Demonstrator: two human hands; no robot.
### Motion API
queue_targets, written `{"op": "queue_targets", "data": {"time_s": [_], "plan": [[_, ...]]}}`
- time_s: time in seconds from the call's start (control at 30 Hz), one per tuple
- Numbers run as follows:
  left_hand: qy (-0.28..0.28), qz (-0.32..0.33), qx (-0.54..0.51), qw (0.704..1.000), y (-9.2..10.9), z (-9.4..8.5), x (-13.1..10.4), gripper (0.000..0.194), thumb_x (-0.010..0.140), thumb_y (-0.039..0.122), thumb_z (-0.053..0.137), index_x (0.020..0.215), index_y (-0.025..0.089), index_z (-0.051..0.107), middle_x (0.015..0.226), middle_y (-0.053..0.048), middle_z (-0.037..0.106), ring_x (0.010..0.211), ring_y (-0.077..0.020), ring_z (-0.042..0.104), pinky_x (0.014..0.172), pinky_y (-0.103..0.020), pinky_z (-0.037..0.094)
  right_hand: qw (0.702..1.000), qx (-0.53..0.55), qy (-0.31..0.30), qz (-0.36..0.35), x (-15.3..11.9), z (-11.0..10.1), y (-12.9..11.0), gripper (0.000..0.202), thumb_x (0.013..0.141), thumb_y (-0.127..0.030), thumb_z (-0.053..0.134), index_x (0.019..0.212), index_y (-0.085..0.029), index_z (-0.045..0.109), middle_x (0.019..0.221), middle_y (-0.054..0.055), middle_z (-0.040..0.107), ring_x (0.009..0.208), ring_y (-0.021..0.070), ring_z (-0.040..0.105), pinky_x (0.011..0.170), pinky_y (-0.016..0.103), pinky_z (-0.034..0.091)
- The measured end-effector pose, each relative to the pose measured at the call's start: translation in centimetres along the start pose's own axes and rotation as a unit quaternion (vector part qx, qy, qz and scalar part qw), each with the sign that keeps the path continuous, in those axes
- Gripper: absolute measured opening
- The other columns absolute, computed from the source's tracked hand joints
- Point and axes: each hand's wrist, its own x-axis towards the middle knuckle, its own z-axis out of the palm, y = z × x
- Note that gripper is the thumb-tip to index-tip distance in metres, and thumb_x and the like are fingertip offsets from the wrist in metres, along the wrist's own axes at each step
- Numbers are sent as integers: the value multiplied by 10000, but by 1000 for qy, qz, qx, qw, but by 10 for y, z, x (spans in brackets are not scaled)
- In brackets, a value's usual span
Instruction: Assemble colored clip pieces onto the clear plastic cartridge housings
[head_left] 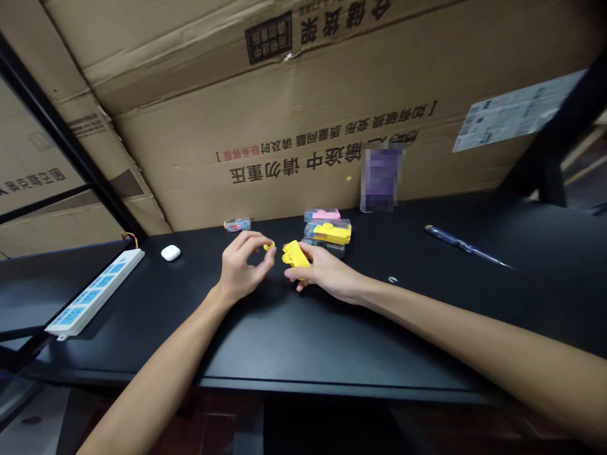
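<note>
Between thumb and forefinger, my left hand point(244, 266) pinches a small round yellow piece point(269, 246). Just to its right, my right hand point(322, 270) is closed around a yellow plastic casing point(297, 255) with a round part on its left side; the fingers cover some of it. The two yellow parts are close but apart. Behind my right hand lies a stack of clear-and-coloured plastic devices: a pink one point(327, 214) at the back, a yellow one point(334, 232) in front of it, and a dark one point(336, 248) nearest, partly hidden by the hand.
A clear device point(238, 224) lies at the back left, near a white earbud-type case point(171, 253). A power strip point(97, 294) runs along the left. To the right are a screwdriver-like tool point(467, 245) and a small white ring-shaped bit point(392, 279). Cardboard point(284, 126) stands behind the black table point(332, 347).
</note>
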Motion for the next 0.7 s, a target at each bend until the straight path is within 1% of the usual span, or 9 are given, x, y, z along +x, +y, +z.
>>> {"op": "queue_targets", "data": {"time_s": [0.1, 0.17, 0.23, 0.33, 0.43, 0.53, 0.7], "plan": [[-43, 51, -5, 998, 9, 2, -1, 50, 881, 211, 627, 917, 187, 653, 871, -46, 681, 747, -123, 635, 653, -238, 539, 998, -53, -32, -18, 1, -2, 0, 269, 735, -207, 699, 928, -193, 513, 703, -37, 546, 552, 102, 542, 435, 220, 459], [-62, 70, -8, 996, 13, 3, -2, 67, 880, 211, 629, 941, 191, 652, 883, -48, 690, 775, -130, 655, 666, -238, 551, 998, -50, -40, -15, -1, -1, 0, 233, 758, -211, 647, 926, -209, 485, 656, -63, 520, 473, 81, 483, 390, 203, 374], [-79, 88, -6, 993, 16, 3, -2, 83, 876, 205, 636, 958, 194, 650, 893, -47, 701, 779, -132, 664, 676, -237, 557, 999, -24, -45, -15, -4, 0, -2, 243, 734, -177, 611, 921, -219, 461, 634, -82, 501, 441, 66, 438, 392, 194, 319], [-99, 114, 2, 989, 17, 2, -2, 106, 866, 176, 647, 971, 188, 645, 904, -51, 721, 789, -136, 675, 704, -245, 559, 998, 19, -55, -16, -7, 3, -7, 260, 681, -157, 578, 905, -219, 462, 604, -99, 454, 438, 55, 383, 413, 193, 273], [-110, 121, 5, 987, 17, 1, -1, 108, 866, 169, 646, 972, 189, 645, 922, -53, 741, 806, -143, 690, 727, -257, 562, 997, 57, -55, -16, -8, 3, -9, 208, 673, -197, 560, 859, -215, 468, 608, -91, 444, 447, 55, 363, 419, 199, 246], [-113, 123, 4, 986, 16, 1, -1, 117, 870, 162, 644, 983, 194, 646, 933, -50, 756, 819, -145, 702, 745, -268, 559, 995, 80, -56, -24, -7, 2, -8, 164, 695, -250, 566, 817, -214, 462, 617, -76, 462, 459, 61, 369, 418, 201, 234], [-122, 116, 9, 986, 18, 0, -1, 87, 890, 200, 637, 975, 201, 659, 934, -46, 768, 801, -145, 711, 726, -278, 550, 994, 92, -49, -29, -5, 1, -5, 228, 776, -373, 616, 807, -221, 450, 594, -79, 439, 454, 68, 345, 409, 205, 193]]}}
